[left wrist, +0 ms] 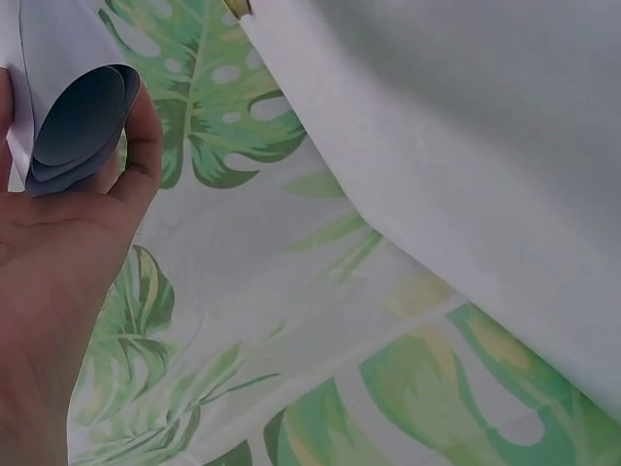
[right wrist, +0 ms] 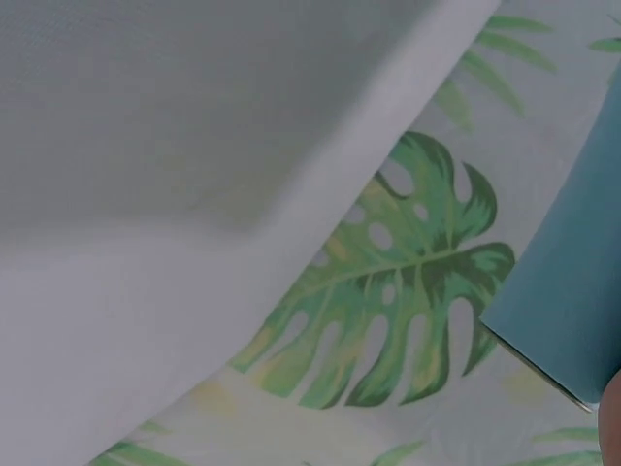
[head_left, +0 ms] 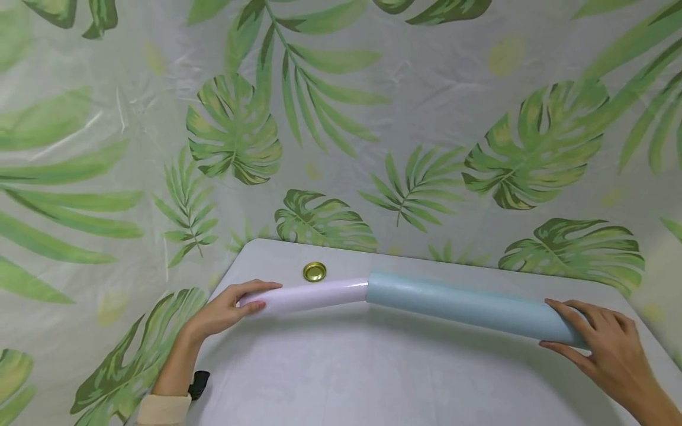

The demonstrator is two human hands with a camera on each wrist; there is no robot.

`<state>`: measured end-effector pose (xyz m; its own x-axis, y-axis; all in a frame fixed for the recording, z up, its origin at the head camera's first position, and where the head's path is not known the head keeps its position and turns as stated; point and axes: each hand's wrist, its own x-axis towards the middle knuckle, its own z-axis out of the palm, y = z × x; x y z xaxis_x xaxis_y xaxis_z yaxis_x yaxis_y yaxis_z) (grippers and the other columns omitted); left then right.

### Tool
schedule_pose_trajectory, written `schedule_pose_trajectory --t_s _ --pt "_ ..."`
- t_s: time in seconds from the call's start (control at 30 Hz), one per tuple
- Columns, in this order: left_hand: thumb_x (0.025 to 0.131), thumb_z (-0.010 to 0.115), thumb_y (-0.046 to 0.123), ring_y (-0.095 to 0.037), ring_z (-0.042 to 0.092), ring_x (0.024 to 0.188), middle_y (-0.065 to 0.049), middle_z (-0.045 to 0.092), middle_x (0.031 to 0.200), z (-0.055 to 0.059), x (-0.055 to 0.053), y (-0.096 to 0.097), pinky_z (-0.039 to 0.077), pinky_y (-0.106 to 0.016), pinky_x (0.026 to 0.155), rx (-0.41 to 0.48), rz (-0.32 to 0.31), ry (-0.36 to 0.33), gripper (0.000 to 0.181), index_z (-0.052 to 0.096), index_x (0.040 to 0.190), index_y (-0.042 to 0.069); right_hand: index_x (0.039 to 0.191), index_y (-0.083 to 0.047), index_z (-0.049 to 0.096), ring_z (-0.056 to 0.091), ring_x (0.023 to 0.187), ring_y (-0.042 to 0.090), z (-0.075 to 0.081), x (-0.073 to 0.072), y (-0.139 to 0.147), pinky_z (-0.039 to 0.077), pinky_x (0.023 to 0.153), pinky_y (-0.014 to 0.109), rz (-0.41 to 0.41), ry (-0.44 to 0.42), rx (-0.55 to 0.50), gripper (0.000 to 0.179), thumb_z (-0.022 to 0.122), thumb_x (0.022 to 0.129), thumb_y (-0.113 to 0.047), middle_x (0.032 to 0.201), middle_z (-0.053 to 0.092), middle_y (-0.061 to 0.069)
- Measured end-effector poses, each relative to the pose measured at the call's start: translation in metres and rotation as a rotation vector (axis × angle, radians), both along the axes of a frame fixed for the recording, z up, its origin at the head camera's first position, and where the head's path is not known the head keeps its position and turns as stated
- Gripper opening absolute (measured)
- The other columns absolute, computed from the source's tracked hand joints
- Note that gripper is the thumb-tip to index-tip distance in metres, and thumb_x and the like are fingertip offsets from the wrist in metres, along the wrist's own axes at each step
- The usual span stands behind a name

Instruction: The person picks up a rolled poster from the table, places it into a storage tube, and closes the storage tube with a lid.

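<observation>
Left grip [head_left: 229,307] pinching lilac roll [head_left: 314,296] at its left end, thumb and fingers round it, layered open mouth showing in left wrist view. Right grip [head_left: 613,340] wrapped on blue tube [head_left: 469,305], far right end. Roll meets tube mid-span, slight bend at join! Both held up over white counter [head_left: 341,373]. Gold lid [head_left: 315,271] on counter, just beyond roll. Leafy sheet [head_left: 415,118] behind.

A lilac roll [head_left: 314,296], loosely coiled, its left end open and dark inside, meets a wider pale-blue tube [head_left: 458,306] at a slight angle; both are raised above the desk [head_left: 373,378] near its far edge.
</observation>
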<state>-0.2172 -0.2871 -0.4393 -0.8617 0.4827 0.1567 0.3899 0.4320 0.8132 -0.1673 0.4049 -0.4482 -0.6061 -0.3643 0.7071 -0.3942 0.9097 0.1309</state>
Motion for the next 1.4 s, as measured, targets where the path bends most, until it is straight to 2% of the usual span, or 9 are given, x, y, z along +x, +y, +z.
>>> schedule_pose_trajectory --t_s 0.27,0.67,0.93,1.23,1.4 --pt "0.105 0.062 0.022 -0.018 0.059 0.115 -0.006 0.059 0.148 0.006 -0.005 0.008 0.049 -0.025 0.093 0.005 0.006 0.009 0.04 0.061 0.145 0.025 0.136 -0.015 0.066 0.06 0.095 0.047 0.004 -0.002 -0.003 0.041 0.081 0.062 0.008 -0.002 -0.003 0.096 0.027 0.09 -0.09 0.111 0.065 0.022" --pt "0.108 0.057 0.019 -0.014 0.058 0.117 -0.007 0.058 0.148 0.006 -0.008 0.019 0.048 -0.025 0.095 0.059 -0.043 0.005 0.037 0.062 0.144 0.022 0.134 -0.018 0.067 0.059 0.095 0.044 0.002 -0.002 -0.007 0.038 0.083 0.062 0.051 -0.056 -0.032 0.092 0.03 0.089 -0.089 0.112 0.065 0.019" --pt "0.109 0.055 0.022 -0.016 0.056 0.121 -0.003 0.059 0.147 0.009 -0.009 0.028 0.046 -0.026 0.097 0.045 -0.043 0.003 0.035 0.063 0.143 0.024 0.135 -0.02 0.067 0.06 0.097 0.043 -0.001 -0.002 -0.015 0.037 0.085 0.061 0.075 -0.077 -0.051 0.091 0.032 0.087 -0.089 0.112 0.066 0.018" --pt "0.107 0.059 0.02 -0.018 0.056 0.119 -0.001 0.06 0.146 0.011 -0.008 0.041 0.049 -0.028 0.093 0.038 -0.079 0.016 0.036 0.064 0.142 0.026 0.138 -0.021 0.066 0.059 0.1 0.038 -0.002 -0.001 -0.029 0.037 0.085 0.058 0.105 -0.107 -0.064 0.089 0.036 0.088 -0.088 0.115 0.065 0.016" --pt "0.105 0.061 0.019 -0.014 0.055 0.12 -0.001 0.06 0.146 0.013 -0.008 0.046 0.049 -0.026 0.092 0.034 -0.11 0.032 0.038 0.063 0.143 0.025 0.139 -0.02 0.066 0.059 0.101 0.036 -0.003 -0.002 -0.032 0.037 0.087 0.058 0.122 -0.118 -0.077 0.089 0.037 0.088 -0.087 0.116 0.066 0.016"
